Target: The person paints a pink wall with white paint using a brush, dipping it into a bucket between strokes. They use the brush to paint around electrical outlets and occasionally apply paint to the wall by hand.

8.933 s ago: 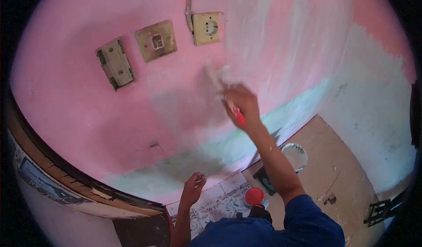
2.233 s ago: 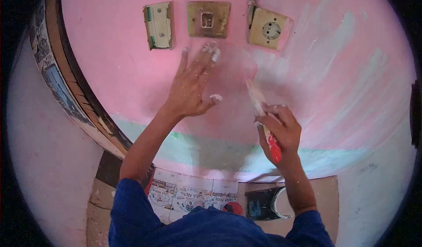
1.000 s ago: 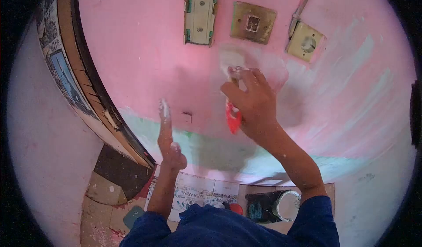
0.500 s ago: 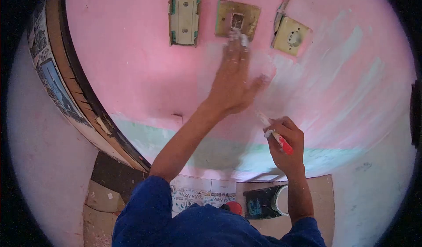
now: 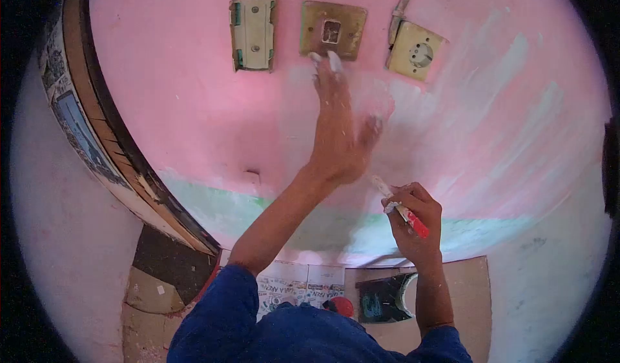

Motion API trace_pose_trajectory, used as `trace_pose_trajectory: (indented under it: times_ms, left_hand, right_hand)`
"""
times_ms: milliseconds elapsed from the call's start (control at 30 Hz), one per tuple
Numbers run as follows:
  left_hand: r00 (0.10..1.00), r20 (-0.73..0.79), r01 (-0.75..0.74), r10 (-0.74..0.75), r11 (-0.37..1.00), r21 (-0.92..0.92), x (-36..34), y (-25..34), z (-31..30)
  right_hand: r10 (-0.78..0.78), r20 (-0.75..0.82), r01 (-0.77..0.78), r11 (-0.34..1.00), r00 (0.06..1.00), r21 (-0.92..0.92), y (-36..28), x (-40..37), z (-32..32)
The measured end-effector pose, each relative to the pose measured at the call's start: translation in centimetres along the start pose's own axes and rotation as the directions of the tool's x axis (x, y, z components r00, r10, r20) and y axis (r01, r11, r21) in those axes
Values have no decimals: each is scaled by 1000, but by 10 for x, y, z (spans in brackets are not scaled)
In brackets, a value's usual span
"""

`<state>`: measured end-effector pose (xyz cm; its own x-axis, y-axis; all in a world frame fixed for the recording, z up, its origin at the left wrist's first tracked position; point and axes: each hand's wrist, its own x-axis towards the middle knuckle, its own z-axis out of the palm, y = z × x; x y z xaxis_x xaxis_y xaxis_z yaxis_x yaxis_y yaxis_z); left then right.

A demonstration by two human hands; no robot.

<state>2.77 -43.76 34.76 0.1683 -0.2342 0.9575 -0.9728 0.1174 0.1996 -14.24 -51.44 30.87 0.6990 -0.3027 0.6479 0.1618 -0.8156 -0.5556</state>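
My left hand (image 5: pixel 339 127) is raised against the pink wall (image 5: pixel 194 118), with the fingers stretched and the thumb apart. White smears coat its fingertips, which lie right at the lower edge of a yellowed switch plate (image 5: pixel 352 40). Lower and to the right, my right hand (image 5: pixel 416 218) is closed around a slim tool with a red-ended handle (image 5: pixel 417 225). The tool's pale, white-smeared end points up and left, near my left wrist; its exact kind is unclear. White matter also sticks to my right fingers.
A bare mounting plate (image 5: pixel 253 37) and a round-faced socket (image 5: pixel 420 53) flank the switch plate. A dark wooden frame edge (image 5: pixel 123 118) curves along the left. Below are a black container (image 5: pixel 384 302), a white-rimmed tub (image 5: pixel 409 296) and a red round object (image 5: pixel 342 307).
My left hand has slid slightly down and left, its fingertips passing from the switch plate's face to its lower edge. The view has shifted a little; my right hand keeps its grip.
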Motion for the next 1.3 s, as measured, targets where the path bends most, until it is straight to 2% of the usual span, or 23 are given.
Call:
trace_pose_trajectory:
  times_ms: [33,133,233,300,333,400,433,467,533,633,667,733,833,867,933,967,1000,1033,1100,1167,1233,1267,1300]
  left_hand:
    - [998,-60,10,-7,999,43,0,0,-2]
    - [989,135,105,-65,943,-315,-5,3,-3]
    - [977,81,-186,200,971,-147,-21,12,-24]
    - [962,195,-182,189,982,-53,-38,11,-53]
    - [999,-23,-34,29,978,-204,-46,12,-56]
    - [859,-331,158,-390,818,-553,-63,13,-60]
    - [866,-315,159,-388,812,-562,-74,13,-62]
    - [856,-308,190,-416,806,-561,-88,14,-64]
    - [851,-299,210,-431,802,-559,-107,12,-70]
    - [825,-242,347,-511,795,-498,-123,14,-73]
    - [820,-221,350,-528,768,-536,-122,17,-72]
    - [802,-215,326,-558,709,-625,-121,15,-67]
    - [848,-9,459,-531,741,-491,-114,20,-65]
    - [841,-20,426,-540,686,-590,-112,22,-57]
    - [876,119,473,-468,783,-404,-124,17,-53]
    - [872,269,465,-409,863,-196,-134,14,-49]
    - [869,275,469,-411,860,-200,-144,15,-40]
    - [808,377,548,-452,812,-202,-157,19,-26]
    - [693,562,645,-451,736,-206,-187,28,2]
    - [359,841,647,-405,757,89,-219,44,44]
    - [302,911,668,-283,744,9,-251,76,92]
    - [290,899,793,-328,608,-34,-268,97,117]
    - [262,879,889,-398,453,-60,-285,116,139]
  right_hand:
    - [-7,-2,7,1000,1000,6,1,0,2]
    - [16,29,-17,1000,999,6,0,4,8]
    - [-135,-49,132,989,990,-65,-3,13,11]
    - [-284,-106,263,948,953,-177,-11,30,7]
    - [-426,-133,376,880,895,-291,-14,40,7]
    - [-538,-82,477,800,839,-362,-11,75,13]
    - [-647,3,590,693,762,-415,-10,84,15]
    - [-642,-3,580,695,767,-425,-7,80,22]
    - [-462,341,573,691,819,-441,0,71,39]
    - [-331,544,557,765,771,-324,-13,63,29]
    - [-336,546,561,765,767,-317,-20,67,22]
    - [-509,157,528,761,846,-377,-30,79,4]
    - [-493,314,584,666,811,-463,36,60,36]
    - [-485,359,584,768,798,-263,45,45,31]
    - [-209,362,225,974,909,-2,93,-8,26]
    - [-109,307,116,993,945,-4,114,-39,17]
    - [126,258,-86,983,958,-163,127,-74,3]
    - [304,25,-300,949,952,-99,144,-114,-4]
    - [344,-161,-367,918,925,-150,196,-208,-22]
    - [709,-468,-729,661,528,179,210,-313,-41]
    - [650,-596,-852,510,471,-118,223,-402,-59]
    - [750,-631,-815,483,197,319,196,-402,-72]
    - [817,-575,-586,442,-51,679,182,-387,-79]
